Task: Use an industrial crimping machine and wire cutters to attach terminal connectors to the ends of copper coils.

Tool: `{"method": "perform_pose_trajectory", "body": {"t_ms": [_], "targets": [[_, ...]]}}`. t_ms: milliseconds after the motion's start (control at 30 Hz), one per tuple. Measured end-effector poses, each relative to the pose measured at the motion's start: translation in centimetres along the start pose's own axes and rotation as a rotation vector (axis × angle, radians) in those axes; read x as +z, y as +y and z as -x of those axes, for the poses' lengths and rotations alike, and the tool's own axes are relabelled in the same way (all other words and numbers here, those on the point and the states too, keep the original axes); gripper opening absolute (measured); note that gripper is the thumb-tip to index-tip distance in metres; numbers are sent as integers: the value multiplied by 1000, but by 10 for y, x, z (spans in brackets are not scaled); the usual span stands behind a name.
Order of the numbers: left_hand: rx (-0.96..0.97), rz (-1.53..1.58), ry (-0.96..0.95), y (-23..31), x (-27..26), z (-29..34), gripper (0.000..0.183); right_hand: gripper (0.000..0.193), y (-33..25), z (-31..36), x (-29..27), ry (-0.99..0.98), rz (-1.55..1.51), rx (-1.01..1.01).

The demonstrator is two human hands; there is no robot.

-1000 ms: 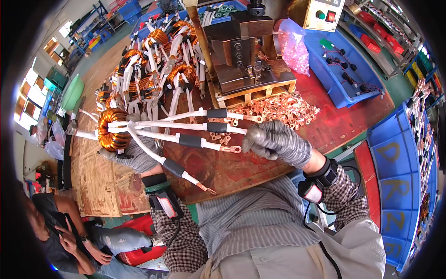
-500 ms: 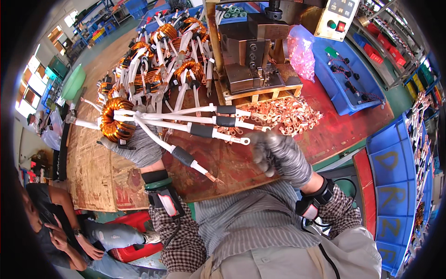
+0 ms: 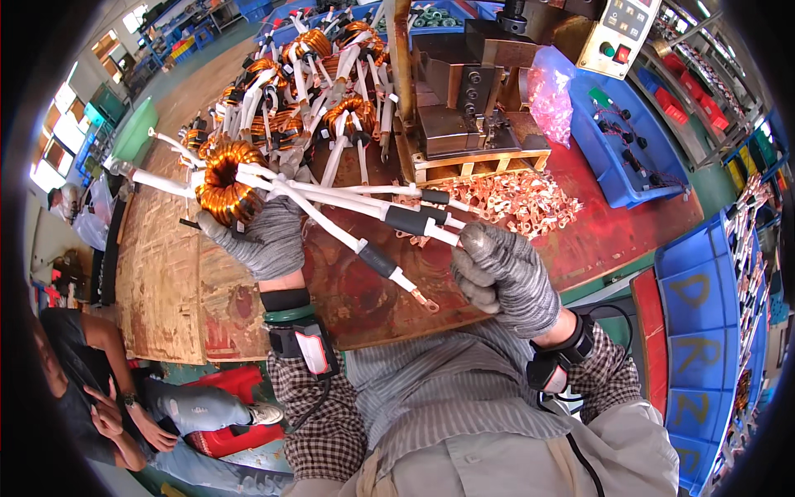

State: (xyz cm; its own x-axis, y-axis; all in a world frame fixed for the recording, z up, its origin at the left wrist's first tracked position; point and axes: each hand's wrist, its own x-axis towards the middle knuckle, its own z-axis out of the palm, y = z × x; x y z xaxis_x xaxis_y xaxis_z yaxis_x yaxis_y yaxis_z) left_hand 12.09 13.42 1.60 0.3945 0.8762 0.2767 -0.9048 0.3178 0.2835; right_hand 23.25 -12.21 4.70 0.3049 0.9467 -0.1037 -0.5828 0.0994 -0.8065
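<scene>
A copper-wound toroidal coil (image 3: 227, 184) with several white-sleeved leads is held up above the near part of the table. My left hand (image 3: 269, 238), in a grey glove, is closed around the coil's right side and the base of its leads; some fingers are hidden behind them. Black sleeves wrap the leads partway along. One lead (image 3: 348, 199) reaches my gloved right hand (image 3: 509, 277), its end pinched between thumb and fingers and covered by them. Nearer to me, another lead hangs free with a copper ring terminal (image 3: 424, 301) at its tip.
Loose copper terminals (image 3: 526, 199) lie heaped before a metal press (image 3: 464, 99). More coils (image 3: 348, 116) are piled at the back left. A blue bin (image 3: 633, 197) and a pink plastic bag (image 3: 550, 95) stand right of the press. A person (image 3: 108, 389) sits at the lower left.
The coil has risen slightly and shifted right with my left hand. My right hand, apart from the leads before, now pinches one lead's end. The free lead has swung right.
</scene>
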Motion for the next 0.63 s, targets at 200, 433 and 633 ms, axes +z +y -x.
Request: {"method": "perform_pose_trajectory", "body": {"t_ms": [200,433,633], "targets": [[-34,26,53,0,9,2,69,52,14,4,-3,-5,314,30],[-91,9,-3,2,4,3,68,35,25,-8,13,-95,388,35],[167,-107,13,-1,0,-6,72,23,33,-2,21,-95,1135,-631]]}}
